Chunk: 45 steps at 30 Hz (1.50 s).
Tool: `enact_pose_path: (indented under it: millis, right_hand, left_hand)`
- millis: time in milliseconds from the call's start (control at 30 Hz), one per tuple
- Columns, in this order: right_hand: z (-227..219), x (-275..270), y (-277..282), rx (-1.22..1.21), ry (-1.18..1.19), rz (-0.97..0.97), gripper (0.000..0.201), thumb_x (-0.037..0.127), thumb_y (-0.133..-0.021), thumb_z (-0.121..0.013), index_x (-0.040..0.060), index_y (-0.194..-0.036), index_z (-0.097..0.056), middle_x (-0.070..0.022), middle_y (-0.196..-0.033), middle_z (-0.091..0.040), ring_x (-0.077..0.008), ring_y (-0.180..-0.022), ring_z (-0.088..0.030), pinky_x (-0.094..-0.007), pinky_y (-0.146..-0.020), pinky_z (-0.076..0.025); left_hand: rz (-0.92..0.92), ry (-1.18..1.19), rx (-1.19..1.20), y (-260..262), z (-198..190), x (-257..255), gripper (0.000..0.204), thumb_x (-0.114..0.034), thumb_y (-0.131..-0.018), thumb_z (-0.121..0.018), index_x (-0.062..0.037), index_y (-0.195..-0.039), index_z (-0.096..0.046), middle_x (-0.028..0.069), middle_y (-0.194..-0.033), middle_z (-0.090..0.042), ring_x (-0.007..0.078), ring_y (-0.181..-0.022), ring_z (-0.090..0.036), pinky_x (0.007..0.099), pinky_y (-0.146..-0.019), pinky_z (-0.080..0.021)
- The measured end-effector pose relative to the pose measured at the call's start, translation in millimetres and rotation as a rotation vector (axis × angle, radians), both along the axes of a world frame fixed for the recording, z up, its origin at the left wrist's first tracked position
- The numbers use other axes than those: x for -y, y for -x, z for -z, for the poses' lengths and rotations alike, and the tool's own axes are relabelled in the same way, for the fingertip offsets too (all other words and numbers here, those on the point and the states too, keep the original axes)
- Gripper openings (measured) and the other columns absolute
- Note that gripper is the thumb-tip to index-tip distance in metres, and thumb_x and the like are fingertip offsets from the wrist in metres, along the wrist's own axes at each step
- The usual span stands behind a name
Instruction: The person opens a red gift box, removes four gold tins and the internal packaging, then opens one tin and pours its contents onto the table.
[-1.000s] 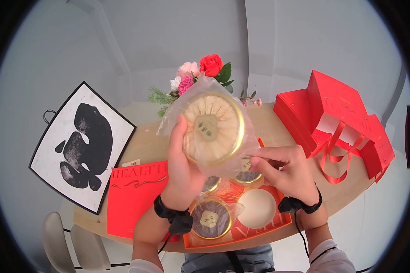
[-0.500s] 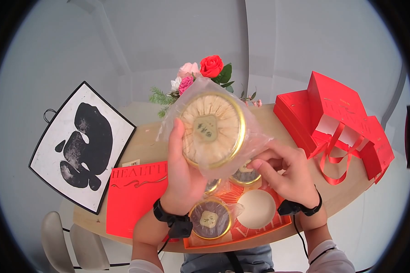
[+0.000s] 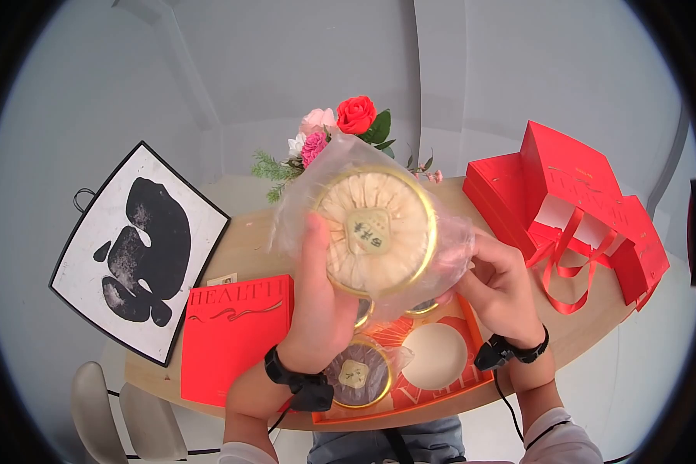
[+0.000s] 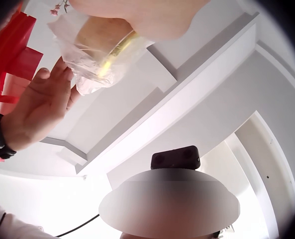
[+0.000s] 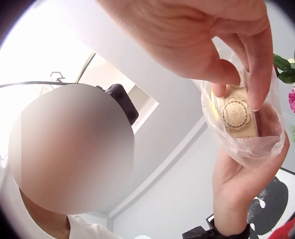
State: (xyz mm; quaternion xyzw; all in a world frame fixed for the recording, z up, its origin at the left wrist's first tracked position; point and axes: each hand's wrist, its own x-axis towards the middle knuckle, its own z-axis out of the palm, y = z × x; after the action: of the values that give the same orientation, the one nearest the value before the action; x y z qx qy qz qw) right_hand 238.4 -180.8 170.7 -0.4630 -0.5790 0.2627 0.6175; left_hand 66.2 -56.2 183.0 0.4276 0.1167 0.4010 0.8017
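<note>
My left hand holds up a round, gold-rimmed tin inside a clear plastic bag. Its face is pleated and cream, with a small label in the middle. At the bag's right edge, my right hand pinches the plastic with curled fingers. The right wrist view shows these fingers at the bag's mouth, close against the tin's patterned side. Below both hands lies an orange-red box, partly hidden by them. It holds several gold-rimmed tins, one bagged tin nearest me, beside a pale round recess.
A red box lid marked HEALTH lies to the left, near a framed black-and-white picture. Flowers stand at the back. On the right are a red gift bag with ribbon handles and another red box. A chair stands front left.
The bagged tin has shifted right and slightly down, together with my left hand. My right hand's fingers have moved up along the bag's edge.
</note>
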Motion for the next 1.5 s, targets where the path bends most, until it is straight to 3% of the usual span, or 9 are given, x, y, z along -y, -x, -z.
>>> enact_pose_path:
  millis: [167,367,600,767,1000,1200,1300,1367,1500]
  right_hand:
    - [2,-5,-1,-0.177,-0.022,-0.043,0.046,0.000,-0.094,-0.067,-0.0007,-0.134,-0.044,-0.0143,-0.131,-0.058,-0.0178,-0.115,-0.061,-0.0362,-0.095,-0.056]
    - [5,-11,5,-0.183,0.030,0.014,0.071,0.005,-0.093,-0.071,0.0041,-0.145,-0.022,-0.0164,-0.137,-0.053,-0.0205,-0.116,-0.062,-0.0357,-0.093,-0.056]
    - [0,-9,5,-0.225,0.017,-0.007,0.074,0.005,-0.092,-0.071,0.0069,-0.146,-0.020,-0.0225,-0.144,-0.045,-0.0258,-0.113,-0.066,-0.0347,-0.085,-0.059]
    - [1,-8,5,-0.262,-0.029,0.051,0.074,0.004,-0.093,-0.070,0.0109,-0.146,-0.020,-0.0248,-0.150,-0.031,-0.0312,-0.113,-0.066,-0.0356,-0.083,-0.062]
    - [0,-11,6,-0.261,-0.044,0.075,0.072,0.002,-0.093,-0.068,0.0108,-0.146,-0.020,-0.0251,-0.152,-0.030,-0.0318,-0.113,-0.067,-0.0355,-0.084,-0.061]
    - [8,-18,-6,-0.197,0.060,0.128,0.072,0.008,-0.094,-0.070,0.0092,-0.146,-0.021,-0.0258,-0.152,-0.031,-0.0290,-0.110,-0.068,-0.0337,-0.081,-0.059]
    - [13,-25,-13,-0.175,0.079,0.169,0.073,0.012,-0.094,-0.072,0.0080,-0.147,-0.022,-0.0259,-0.151,-0.034,-0.0274,-0.105,-0.070,-0.0334,-0.078,-0.060]
    - [15,-27,-18,-0.127,0.105,0.213,0.072,0.014,-0.093,-0.073,0.0068,-0.147,-0.024,-0.0248,-0.149,-0.037,-0.0268,-0.102,-0.070,-0.0331,-0.074,-0.061]
    - [19,-33,-30,-0.073,0.142,0.208,0.070,0.015,-0.093,-0.074,0.0032,-0.145,-0.029,-0.0237,-0.147,-0.039,-0.0260,-0.100,-0.071,-0.0324,-0.070,-0.062]
  left_hand:
    - [0.022,-0.097,-0.048,-2,6,1,0.067,-0.057,-0.106,-0.035,-0.0088,-0.152,-0.036,0.0091,-0.149,-0.049,0.0227,-0.139,-0.047,0.0427,-0.116,-0.037]
    - [0.054,-0.029,-0.059,-1,6,8,0.062,-0.048,-0.107,-0.037,-0.0032,-0.149,-0.039,0.0111,-0.148,-0.050,0.0240,-0.137,-0.049,0.0433,-0.114,-0.039]
    - [0.039,0.050,-0.016,3,2,-5,0.053,-0.039,-0.107,-0.039,-0.0019,-0.144,-0.046,0.0120,-0.143,-0.055,0.0247,-0.135,-0.052,0.0424,-0.114,-0.040]
    - [-0.131,-0.032,0.020,7,14,-24,0.037,-0.014,-0.104,-0.048,-0.0016,-0.138,-0.051,0.0091,-0.137,-0.059,0.0202,-0.128,-0.056,0.0373,-0.108,-0.044]
    - [-0.219,-0.175,-0.026,6,18,-34,0.033,-0.006,-0.099,-0.047,-0.0010,-0.131,-0.056,0.0102,-0.129,-0.064,0.0203,-0.119,-0.062,0.0364,-0.100,-0.049]
    - [0.024,0.067,-0.044,-4,31,-51,0.037,-0.002,-0.096,-0.045,-0.0006,-0.132,-0.056,0.0102,-0.129,-0.063,0.0206,-0.118,-0.062,0.0356,-0.100,-0.049]
    - [-0.016,0.012,-0.131,-12,44,-60,0.040,0.001,-0.095,-0.043,-0.0001,-0.133,-0.056,0.0109,-0.132,-0.062,0.0206,-0.120,-0.061,0.0355,-0.102,-0.048]
    - [-0.097,-0.290,-0.228,-19,58,-70,0.044,0.003,-0.094,-0.040,0.0004,-0.135,-0.055,0.0116,-0.133,-0.061,0.0198,-0.121,-0.060,0.0347,-0.102,-0.048]
    - [-0.010,-0.205,-0.259,-24,70,-74,0.045,0.007,-0.092,-0.037,0.0007,-0.132,-0.056,0.0107,-0.129,-0.062,0.0193,-0.119,-0.060,0.0347,-0.100,-0.049]
